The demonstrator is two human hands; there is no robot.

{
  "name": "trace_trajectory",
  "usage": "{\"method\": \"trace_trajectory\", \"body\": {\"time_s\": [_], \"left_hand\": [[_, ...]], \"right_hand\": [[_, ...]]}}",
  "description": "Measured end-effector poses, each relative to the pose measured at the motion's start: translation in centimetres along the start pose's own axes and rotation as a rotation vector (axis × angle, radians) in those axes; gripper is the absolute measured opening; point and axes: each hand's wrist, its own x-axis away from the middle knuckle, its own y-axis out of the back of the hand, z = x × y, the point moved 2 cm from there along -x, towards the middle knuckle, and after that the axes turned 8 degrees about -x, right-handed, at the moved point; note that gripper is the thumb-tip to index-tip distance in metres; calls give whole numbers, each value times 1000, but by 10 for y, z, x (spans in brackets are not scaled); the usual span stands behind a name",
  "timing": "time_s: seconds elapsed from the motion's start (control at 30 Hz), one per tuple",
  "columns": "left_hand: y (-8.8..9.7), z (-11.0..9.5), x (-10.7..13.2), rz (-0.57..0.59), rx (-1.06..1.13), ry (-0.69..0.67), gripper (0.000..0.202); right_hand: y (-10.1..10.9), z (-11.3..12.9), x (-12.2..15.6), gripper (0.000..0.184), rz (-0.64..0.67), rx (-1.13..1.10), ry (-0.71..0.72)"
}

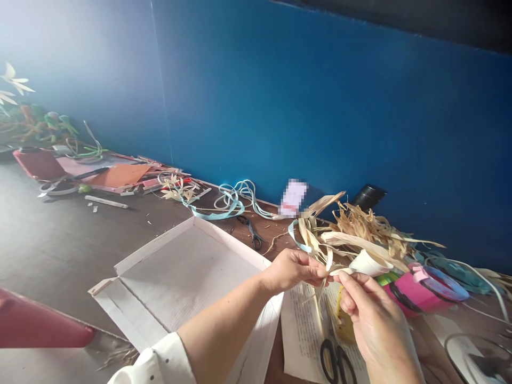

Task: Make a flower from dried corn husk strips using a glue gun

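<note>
Both hands meet above a printed sheet [298,336] at the lower right. My left hand [296,271] pinches a pale strip of dried husk [329,260], and loose fibres hang below its fingertips. My right hand [374,309] is closed on the same strip, thumb and index finger together. Beneath them, scissors with black handles [338,364] lie on the sheet, and a yellow object [344,320] is partly hidden by my right hand. Just behind the hands are a heap of dried husks [358,229] and a white cup-like piece [370,263].
A shallow white cardboard tray [180,272] lies left of the sheet. Dark scissors [252,232] and a coiled pale-blue cord [232,200] sit behind it. A pink container [420,293] stands right; a blue wall [280,106] rises behind the table.
</note>
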Motion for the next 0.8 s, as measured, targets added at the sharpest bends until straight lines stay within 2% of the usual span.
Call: {"method": "trace_trajectory", "body": {"time_s": [0.27,0.8], "left_hand": [[0,1,-1,-14,-5,-4,45],[0,0,-1,-32,18,4,41]], "right_hand": [[1,-1,-1,26,-39,-14,19],[4,-8,-2,30,-29,19,-5]]}}
